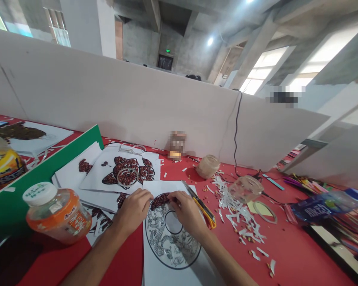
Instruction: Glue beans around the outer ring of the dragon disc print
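Note:
A sheet of white paper lies on the red table, printed with a ring-shaped dragon drawing. Dark red beans cover part of the ring's upper edge. My left hand rests at the ring's upper left, fingers curled together at the edge of the beans. From the right, my right hand reaches over the ring, thumb and fingers pinched against the bean-covered part. Whatever either hand holds is too small or hidden to tell. Beside my right hand lies a yellow utility knife.
An orange-labelled jar stands left, before a green divider. Behind are sheets with a bean-covered animal picture and a tape roll. Two clear jars, paper scraps and a blue-labelled bottle lie right. A white partition crosses behind.

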Demonstrator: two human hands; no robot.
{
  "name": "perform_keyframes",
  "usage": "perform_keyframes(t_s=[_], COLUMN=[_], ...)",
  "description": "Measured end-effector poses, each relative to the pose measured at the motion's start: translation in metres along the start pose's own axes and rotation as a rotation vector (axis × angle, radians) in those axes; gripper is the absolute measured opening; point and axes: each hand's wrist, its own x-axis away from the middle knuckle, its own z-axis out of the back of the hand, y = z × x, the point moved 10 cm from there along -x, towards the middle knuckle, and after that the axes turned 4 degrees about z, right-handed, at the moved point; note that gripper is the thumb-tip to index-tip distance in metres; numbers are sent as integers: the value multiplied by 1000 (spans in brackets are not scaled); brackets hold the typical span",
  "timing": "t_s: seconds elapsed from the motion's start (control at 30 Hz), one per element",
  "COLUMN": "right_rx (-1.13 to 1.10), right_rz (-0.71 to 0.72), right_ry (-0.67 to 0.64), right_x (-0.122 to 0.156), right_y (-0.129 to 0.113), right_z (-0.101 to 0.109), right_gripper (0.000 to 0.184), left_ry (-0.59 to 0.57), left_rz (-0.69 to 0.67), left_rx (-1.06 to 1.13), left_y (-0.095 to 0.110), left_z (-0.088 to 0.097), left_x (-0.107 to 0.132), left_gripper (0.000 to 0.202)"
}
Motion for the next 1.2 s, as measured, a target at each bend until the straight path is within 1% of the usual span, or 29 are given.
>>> perform_keyframes(t_s=[0.13, 0.23, 0.33, 0.4, 0.5, 0.57, 0.67, 0.73, 0.8, 0.9, 0.97, 1.1, 1.13, 1.2], right_rx=[18, 34, 38, 56, 221, 406, 626, 683, 690, 672, 648, 613, 616, 630], right_rz=[11, -11, -21, 0, 72, 136, 190, 189, 181, 199, 223, 215, 209, 221], right_ry=[4, -3, -3, 24, 43, 7, -58, -80, -99, -161, -194, -155, -143, -144], right_x=[1, 1, 2, 4, 11, 17, 24, 26, 25, 22, 20, 20, 21, 24], right_y=[1, 5, 6, 3, -9, -18, -22, -19, -17, -15, -15, -10, -9, -8], right_z=[-4, -4, -1, 5, 11, 6, -6, -9, -10, -7, -2, 12, 13, 10], right_gripper=[20, 22, 24, 26, 35, 39, 34, 31, 33, 36, 41, 61, 64, 64], left_ry=[-4, -7, -6, -6, -1, 7, 13, 12, 15, 21, 18, 16, 12, 3], left_rz=[2, 6, 7, 8, 11, 6, 0, -3, -8, -10, -6, -1, 2, 12], left_rx=[0, 3, 13, 19, 20, 16, 13, 16, 21, 17, 13, 17, 19, 18], left_y=[0, 0, 1, 1, 0, 0, -1, -2, -2, -1, -1, 1, 1, 0], left_z=[0, 0, 0, 0, 1, 1, 1, 0, 0, 1, 1, 2, 2, 1], left_x=[0, 0, 0, 0, 0, 0, 0, 0, 0, 0, 0, 0, 0, 0], left_gripper=[26, 27, 27, 27, 27, 27, 28, 27, 28, 29, 28, 28, 28, 28])
